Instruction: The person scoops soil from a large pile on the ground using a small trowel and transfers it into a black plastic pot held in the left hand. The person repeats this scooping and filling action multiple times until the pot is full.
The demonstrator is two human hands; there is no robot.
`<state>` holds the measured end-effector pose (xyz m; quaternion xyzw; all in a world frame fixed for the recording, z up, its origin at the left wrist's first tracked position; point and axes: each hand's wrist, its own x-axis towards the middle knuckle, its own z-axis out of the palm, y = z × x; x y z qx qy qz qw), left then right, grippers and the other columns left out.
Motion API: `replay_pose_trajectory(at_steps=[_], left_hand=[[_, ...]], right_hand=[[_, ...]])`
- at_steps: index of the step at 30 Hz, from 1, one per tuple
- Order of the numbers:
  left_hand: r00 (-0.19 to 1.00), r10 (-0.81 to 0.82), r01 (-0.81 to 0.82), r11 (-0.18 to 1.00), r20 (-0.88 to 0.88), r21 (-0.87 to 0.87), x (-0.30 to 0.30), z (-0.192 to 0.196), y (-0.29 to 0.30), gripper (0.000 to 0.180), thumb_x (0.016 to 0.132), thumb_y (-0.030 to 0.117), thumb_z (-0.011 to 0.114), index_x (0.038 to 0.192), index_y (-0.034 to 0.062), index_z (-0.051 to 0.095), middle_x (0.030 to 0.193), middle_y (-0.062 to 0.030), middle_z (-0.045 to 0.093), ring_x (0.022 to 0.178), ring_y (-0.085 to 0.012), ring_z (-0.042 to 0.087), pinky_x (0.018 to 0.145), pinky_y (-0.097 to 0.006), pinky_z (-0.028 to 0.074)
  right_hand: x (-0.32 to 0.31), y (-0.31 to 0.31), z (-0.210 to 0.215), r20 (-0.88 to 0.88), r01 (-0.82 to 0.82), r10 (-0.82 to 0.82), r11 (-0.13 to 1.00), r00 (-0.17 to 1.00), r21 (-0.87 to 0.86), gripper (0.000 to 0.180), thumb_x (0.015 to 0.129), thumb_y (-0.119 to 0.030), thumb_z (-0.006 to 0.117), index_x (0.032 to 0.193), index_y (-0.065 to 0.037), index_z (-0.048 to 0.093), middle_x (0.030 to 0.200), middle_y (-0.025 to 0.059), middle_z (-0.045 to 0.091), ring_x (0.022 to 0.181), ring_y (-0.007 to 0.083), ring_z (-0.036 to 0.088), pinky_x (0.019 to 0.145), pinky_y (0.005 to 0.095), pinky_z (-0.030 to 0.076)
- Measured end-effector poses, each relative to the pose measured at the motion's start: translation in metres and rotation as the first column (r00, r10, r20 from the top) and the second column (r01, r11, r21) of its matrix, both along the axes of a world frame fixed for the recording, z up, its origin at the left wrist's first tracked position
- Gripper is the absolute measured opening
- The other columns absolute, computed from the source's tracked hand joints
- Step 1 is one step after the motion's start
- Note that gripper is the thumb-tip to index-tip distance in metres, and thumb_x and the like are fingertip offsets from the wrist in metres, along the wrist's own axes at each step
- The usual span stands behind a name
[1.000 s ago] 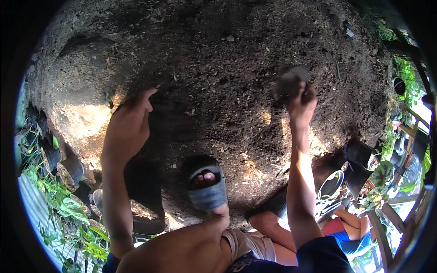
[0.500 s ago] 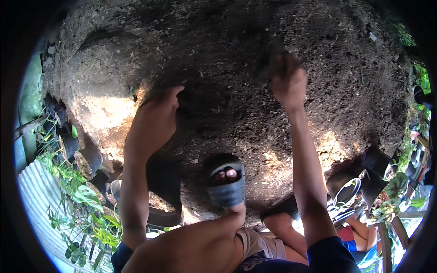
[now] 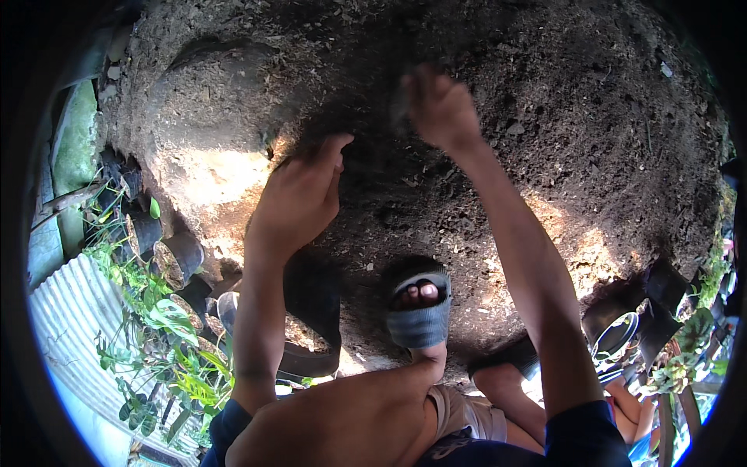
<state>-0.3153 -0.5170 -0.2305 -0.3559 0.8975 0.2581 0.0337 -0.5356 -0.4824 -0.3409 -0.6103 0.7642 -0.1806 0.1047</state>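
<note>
My right hand (image 3: pixel 445 115) is closed over the dark soil (image 3: pixel 545 132), slightly smeared by motion. A dark, blurred shape shows at its fingers, too unclear to name. Lower and to the left, my left hand (image 3: pixel 299 198) hangs back-up over the soil, one digit pointing up and to the right. Its other fingers are mostly hidden beneath the hand and in shadow. Just below that hand, by the forearm, stands a black plastic pot or bag (image 3: pixel 320 307) with soil showing at its mouth.
My sandalled foot (image 3: pixel 420 319) is planted between my forearms. Black containers (image 3: pixel 183 257) and leafy plants (image 3: pixel 167 323) line the left edge, beside a corrugated sheet (image 3: pixel 74 327). More black containers (image 3: pixel 661 300) stand at right. Part of another person (image 3: pixel 626 412) shows at lower right.
My right hand has swung left toward my left hand, still closed. The whole view has shifted, so the ground and my left hand appear farther right.
</note>
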Motion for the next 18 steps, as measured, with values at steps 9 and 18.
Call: replay_pose_trajectory(at_steps=[9,18], left_hand=[[0.999,0.045,-0.045,0.999,-0.019,-0.021,0.002,0.005,-0.004,0.037,0.099,0.001,0.052,0.135,0.0082,0.054,0.095,-0.0175,0.071,0.092,-0.0365,0.07,0.081,-0.047,0.055],[0.998,0.054,-0.055,0.998,-0.027,-0.022,0.012,0.003,-0.002,0.038,0.098,0.0,0.052,0.135,0.0078,0.054,0.094,-0.0175,0.07,0.092,-0.0367,0.07,0.08,-0.046,0.055]], right_hand=[[-0.001,-0.022,-0.004,0.344,0.255,-0.287,0.958,0.894,0.134,0.037,0.106,-0.038,0.05,0.11,-0.005,0.065,0.078,0.0241,0.072,0.079,0.0431,0.075,0.068,0.0467,0.064],[-0.06,-0.026,0.001,0.034,0.26,-0.279,0.927,0.96,0.271,0.037,0.107,-0.04,0.051,0.112,-0.008,0.067,0.079,0.0143,0.075,0.061,0.0255,0.075,0.038,0.0258,0.053]])
